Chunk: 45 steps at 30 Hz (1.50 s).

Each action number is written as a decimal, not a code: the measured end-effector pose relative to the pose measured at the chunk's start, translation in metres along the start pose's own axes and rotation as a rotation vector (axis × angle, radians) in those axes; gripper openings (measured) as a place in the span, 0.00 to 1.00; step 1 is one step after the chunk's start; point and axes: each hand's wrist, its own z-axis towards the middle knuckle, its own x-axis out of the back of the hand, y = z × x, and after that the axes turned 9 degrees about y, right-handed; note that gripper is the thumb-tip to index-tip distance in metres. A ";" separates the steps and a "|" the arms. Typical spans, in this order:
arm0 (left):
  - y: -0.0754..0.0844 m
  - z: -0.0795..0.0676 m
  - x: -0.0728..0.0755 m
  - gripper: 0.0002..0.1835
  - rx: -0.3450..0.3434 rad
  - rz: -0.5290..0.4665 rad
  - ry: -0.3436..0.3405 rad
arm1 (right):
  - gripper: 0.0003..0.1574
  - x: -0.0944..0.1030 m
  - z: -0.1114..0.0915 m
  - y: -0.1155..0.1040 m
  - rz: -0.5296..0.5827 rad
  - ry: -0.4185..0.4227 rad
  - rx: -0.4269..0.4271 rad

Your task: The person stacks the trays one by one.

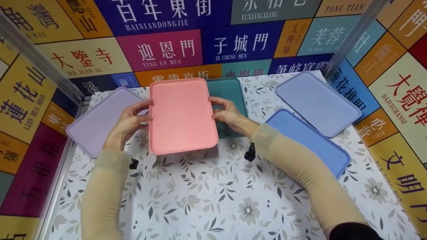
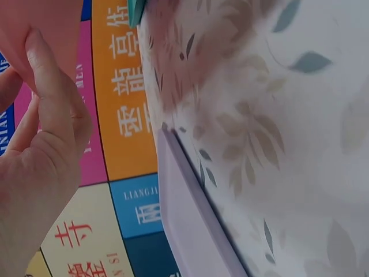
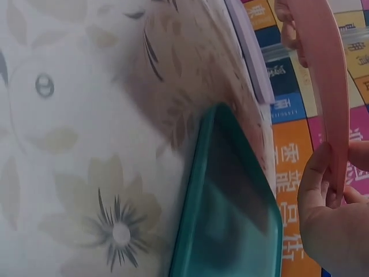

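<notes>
Left hand and right hand grip a pink, round-cornered tray.

The pink tray looks to me like smooth, matt plastic; the teal tray, plastic too, shows a faint sheen. The lilac tray, periwinkle tray and blue tray share that flat, even finish. The floral tabletop seems smooth, the beige sleeves thin, soft-looking cloth, the corner post dull silvery metal.
</notes>
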 end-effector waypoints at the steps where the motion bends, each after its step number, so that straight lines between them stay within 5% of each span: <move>1: 0.001 0.002 -0.003 0.40 0.002 0.004 0.001 | 0.55 0.003 0.001 -0.002 -0.005 0.004 0.000; 12: 0.005 0.023 -0.029 0.39 0.049 0.036 0.010 | 0.55 0.035 0.011 -0.012 -0.036 -0.013 0.006; 36: 0.005 0.055 -0.082 0.38 0.027 0.165 -0.001 | 0.56 0.083 0.022 -0.014 -0.097 0.045 0.006; 45: 0.009 0.066 -0.107 0.40 0.056 0.210 0.011 | 0.54 0.100 0.027 -0.012 -0.222 0.109 0.004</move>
